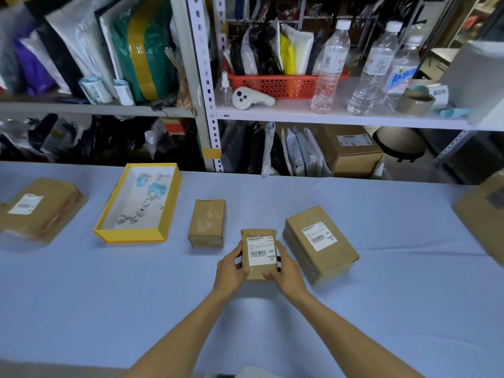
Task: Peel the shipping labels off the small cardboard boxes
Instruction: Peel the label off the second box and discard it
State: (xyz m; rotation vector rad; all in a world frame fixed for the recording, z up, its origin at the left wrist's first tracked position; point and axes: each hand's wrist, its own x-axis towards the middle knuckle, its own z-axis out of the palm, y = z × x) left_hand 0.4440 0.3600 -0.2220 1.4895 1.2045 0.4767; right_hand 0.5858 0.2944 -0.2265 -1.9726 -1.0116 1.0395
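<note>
Head view: the box [259,271] is held off the table, right of the yellow tray [131,237] and nearer the person; it looks light and stiff, easily turned; its label [261,251] is thin paper, likely to tear, so best lifted from a corner. The left hand [231,268] grips the box's left edge, fingers curled; the right hand [286,268] grips the right edge, thumb near the label's lower corner.
</note>
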